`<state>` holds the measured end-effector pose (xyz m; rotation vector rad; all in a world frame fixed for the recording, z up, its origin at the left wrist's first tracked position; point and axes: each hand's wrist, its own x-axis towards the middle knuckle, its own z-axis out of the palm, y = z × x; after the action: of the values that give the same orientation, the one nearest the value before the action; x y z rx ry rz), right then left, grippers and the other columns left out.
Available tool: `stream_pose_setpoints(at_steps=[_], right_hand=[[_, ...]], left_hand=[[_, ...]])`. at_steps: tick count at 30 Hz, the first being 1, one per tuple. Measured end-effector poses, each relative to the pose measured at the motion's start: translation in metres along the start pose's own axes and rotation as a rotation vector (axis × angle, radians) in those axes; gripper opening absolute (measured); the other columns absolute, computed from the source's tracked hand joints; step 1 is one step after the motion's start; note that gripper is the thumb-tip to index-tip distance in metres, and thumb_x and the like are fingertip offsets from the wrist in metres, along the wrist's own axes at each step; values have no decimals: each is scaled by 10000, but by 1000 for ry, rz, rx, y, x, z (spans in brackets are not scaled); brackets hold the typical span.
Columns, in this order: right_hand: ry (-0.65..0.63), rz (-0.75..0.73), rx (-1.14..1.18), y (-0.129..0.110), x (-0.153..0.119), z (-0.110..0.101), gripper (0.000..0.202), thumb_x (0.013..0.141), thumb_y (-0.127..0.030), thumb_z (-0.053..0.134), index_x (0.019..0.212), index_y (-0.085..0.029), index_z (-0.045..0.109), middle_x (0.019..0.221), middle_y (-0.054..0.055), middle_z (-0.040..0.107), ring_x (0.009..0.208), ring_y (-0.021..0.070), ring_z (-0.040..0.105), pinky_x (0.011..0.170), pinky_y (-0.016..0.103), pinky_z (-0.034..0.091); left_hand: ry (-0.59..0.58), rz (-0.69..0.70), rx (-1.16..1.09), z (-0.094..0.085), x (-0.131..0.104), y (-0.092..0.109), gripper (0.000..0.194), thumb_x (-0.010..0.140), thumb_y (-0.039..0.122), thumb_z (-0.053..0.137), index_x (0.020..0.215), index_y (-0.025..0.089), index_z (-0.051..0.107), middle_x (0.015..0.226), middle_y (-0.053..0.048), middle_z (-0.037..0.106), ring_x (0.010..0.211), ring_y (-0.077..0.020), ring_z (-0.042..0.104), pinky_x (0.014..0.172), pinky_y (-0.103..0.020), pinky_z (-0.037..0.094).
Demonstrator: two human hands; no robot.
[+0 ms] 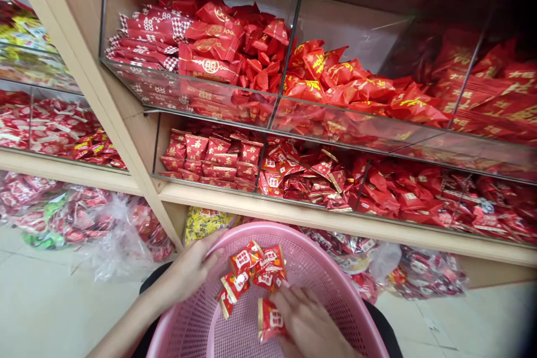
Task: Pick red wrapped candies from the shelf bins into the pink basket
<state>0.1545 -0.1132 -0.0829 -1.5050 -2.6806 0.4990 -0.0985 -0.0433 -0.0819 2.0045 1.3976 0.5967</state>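
Under crammed shelves [293, 216], holds the pink basket [314, 257] by its rim with the left hand [191, 268], seemingly pinches a wrapped sweet [271, 320] inside with the right hand [308, 313], and could spill everything by leaning unevenly!

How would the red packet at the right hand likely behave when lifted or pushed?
The red packet is probably light, being small beside the right hand. Its glossy wrapper may slip, and its flat crimped end should discourage rolling.

The pink basket [308, 257] (its near rim) is cut off below.
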Motion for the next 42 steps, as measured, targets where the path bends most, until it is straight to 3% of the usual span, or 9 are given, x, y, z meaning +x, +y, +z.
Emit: stream_pose_setpoints(at_steps=[9, 17, 19, 24, 28, 30, 34, 37, 42], right_hand=[[82, -32, -339, -26, 33, 37, 183, 747, -141, 527, 924, -158, 571, 839, 79, 631, 769, 242, 579, 681, 381, 460], [119, 126, -334, -17, 35, 34, 208, 671, -191, 646, 859, -188, 556, 807, 78, 627, 722, 266, 590, 618, 395, 458], [150, 138, -323, -12, 36, 37, 167, 693, -203, 624, 845, -197, 557, 785, 68, 633, 704, 265, 600, 605, 396, 461], [171, 130, -357, -8, 37, 42, 404, 547, -389, 750, 843, -184, 568, 780, 76, 648, 658, 274, 612, 579, 393, 469], [259, -14, -235, -14, 40, -16, 365, 687, -473, 622, 895, -184, 541, 818, 77, 629, 707, 257, 606, 602, 358, 457], [362, -3, -203, -12, 48, -64, 172, 820, -344, 492, 891, -192, 531, 835, 66, 610, 724, 224, 585, 619, 335, 442], [504, 59, -281, 14, 81, -144, 191, 866, -159, 368, 934, -175, 546, 883, 73, 581, 795, 196, 546, 670, 300, 429], [459, -28, -486, 42, 107, -169, 352, 816, -72, 395, 1141, -159, 498, 1078, 102, 554, 924, 221, 512, 755, 323, 420], [409, -101, -531, 60, 128, -172, 492, 770, -20, 425, 1234, -181, 454, 1157, 70, 556, 980, 229, 508, 817, 330, 406]], left_hand=[[-1, 34, -12, -5, -1, 5, 448, 853, 239, 374, 1299, 208, 410, 1307, -72, 492, 1209, -224, 430, 1014, -426, 306], [24, -11, -68, 1, -2, -3, 447, 851, 307, 409, 1286, 207, 428, 1316, -76, 482, 1218, -219, 418, 1024, -419, 295], [33, -38, -152, 0, -2, -7, 451, 832, 325, 439, 1266, 204, 455, 1316, -88, 480, 1224, -232, 409, 1029, -437, 279], [-67, -145, -615, -9, -3, -5, 448, 768, 234, 500, 1216, 234, 514, 1280, -36, 525, 1196, -221, 444, 1015, -408, 318], [-113, -242, -816, -13, -4, -3, 460, 755, 191, 488, 1213, 222, 517, 1249, -21, 553, 1165, -217, 478, 987, -387, 361], [-96, -223, -822, -12, -4, -5, 446, 760, 194, 494, 1204, 228, 526, 1252, -17, 550, 1171, -215, 471, 995, -384, 349], [-94, -171, -830, -9, -5, -11, 431, 774, 170, 494, 1196, 251, 535, 1245, -3, 556, 1159, -198, 481, 1009, -370, 328], [-79, -158, -838, -9, -6, -12, 424, 774, 158, 497, 1184, 260, 545, 1246, 3, 555, 1172, -195, 467, 1013, -366, 324], [-92, -179, -864, -11, -6, -9, 426, 770, 156, 504, 1179, 266, 548, 1237, -3, 563, 1132, -211, 506, 998, -392, 348]])
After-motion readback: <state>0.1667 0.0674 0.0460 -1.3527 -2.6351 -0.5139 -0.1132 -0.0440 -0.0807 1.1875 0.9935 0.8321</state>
